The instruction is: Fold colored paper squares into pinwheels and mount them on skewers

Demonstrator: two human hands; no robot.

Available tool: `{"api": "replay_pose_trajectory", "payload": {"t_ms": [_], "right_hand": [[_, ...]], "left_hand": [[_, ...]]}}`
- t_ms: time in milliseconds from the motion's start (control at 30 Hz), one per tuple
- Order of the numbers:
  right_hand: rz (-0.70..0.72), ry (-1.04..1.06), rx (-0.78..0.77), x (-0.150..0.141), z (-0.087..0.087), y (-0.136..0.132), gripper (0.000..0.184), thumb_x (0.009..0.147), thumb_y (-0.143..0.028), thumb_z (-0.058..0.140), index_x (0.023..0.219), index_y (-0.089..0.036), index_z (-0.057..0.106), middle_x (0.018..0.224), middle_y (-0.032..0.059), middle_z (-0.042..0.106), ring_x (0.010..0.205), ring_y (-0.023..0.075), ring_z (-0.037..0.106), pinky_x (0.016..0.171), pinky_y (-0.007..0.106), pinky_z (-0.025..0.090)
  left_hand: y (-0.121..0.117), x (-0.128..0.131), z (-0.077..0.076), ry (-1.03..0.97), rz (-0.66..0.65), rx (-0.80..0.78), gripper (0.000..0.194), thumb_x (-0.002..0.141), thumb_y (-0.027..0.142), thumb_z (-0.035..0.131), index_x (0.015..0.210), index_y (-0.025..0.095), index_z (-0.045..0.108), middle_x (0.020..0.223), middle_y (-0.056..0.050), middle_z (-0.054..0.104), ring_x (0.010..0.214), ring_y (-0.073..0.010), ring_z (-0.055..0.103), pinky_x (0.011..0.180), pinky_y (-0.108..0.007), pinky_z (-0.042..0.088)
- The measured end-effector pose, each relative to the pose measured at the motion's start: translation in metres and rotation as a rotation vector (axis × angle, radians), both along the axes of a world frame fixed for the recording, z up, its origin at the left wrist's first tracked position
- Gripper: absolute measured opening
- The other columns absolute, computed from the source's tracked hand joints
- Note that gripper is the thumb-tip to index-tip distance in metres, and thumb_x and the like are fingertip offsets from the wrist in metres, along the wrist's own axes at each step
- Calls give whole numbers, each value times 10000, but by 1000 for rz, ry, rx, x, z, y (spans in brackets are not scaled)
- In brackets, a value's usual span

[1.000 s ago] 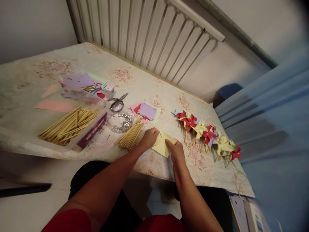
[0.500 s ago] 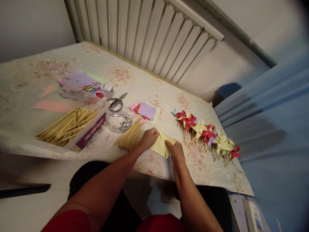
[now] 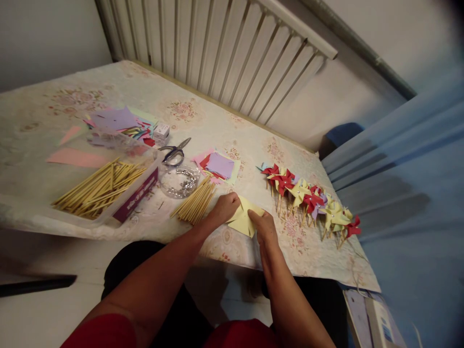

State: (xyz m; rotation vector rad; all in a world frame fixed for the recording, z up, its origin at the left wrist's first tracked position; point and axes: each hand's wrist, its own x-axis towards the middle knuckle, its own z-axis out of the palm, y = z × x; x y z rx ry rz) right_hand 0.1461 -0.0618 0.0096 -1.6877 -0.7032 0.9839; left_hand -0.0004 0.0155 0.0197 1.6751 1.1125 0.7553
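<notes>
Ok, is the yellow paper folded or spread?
Mostly spread: the yellow paper shows a broad, slit face between the left hand and right hand. Hidden corners: cannot tell.

Pale yellow paper sheet (image 3: 242, 222), squarish, single colour, narrow slits running inward from its edge, mostly flat, set at a slant, pinched at far-left and right, partly covered there, just right of loose stick bundle (image 3: 195, 199), apart from it, slightly nearer the wearer.
</notes>
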Motion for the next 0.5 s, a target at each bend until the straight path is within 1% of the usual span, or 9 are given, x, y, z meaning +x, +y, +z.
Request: {"api": "replay_pose_trajectory", "payload": {"t_ms": [167, 400, 500], "right_hand": [[-8, 44, 9, -1, 1, 0, 361, 593, -389, 766, 864, -157, 712, 735, 47, 744, 603, 210, 666, 558, 301, 506], [9, -32, -10, 3, -3, 1, 405, 599, -425, 759, 893, -149, 714, 740, 47, 746, 612, 206, 670, 557, 289, 503], [-8, -32, 11, 5, -4, 1, 399, 592, -426, 768, 877, -152, 712, 757, 52, 750, 625, 209, 675, 581, 296, 519]], "left_hand": [[0, 1, -2, -11, -6, 12, 245, 834, 221, 444, 597, 183, 396, 577, 47, 421, 633, -114, 412, 596, -269, 260], [0, 1, -4, 35, -4, 58, 269, 863, 228, 417, 600, 195, 371, 594, 38, 433, 649, -123, 412, 618, -272, 277], [-1, -1, -1, -11, -10, 21, 284, 878, 279, 408, 606, 197, 384, 606, 30, 451, 656, -129, 414, 621, -270, 296]]}}
